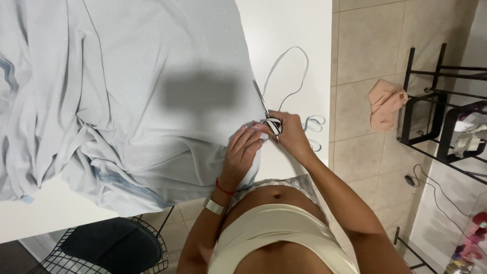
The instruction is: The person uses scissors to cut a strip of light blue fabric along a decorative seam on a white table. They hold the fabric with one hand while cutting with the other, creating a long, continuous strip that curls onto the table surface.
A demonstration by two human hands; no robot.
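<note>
White tabletop (284,25): keep left hand (242,149) flat on pale blue fabric (127,91), right hand (289,133) gripping silver-bladed scissors (264,109) toward twelve o'clock; probably best cut slowly.

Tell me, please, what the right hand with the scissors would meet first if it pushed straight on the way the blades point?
Probably only more of the pale blue fabric edge: the right hand aims the scissors up along it, with white table beyond.
</note>
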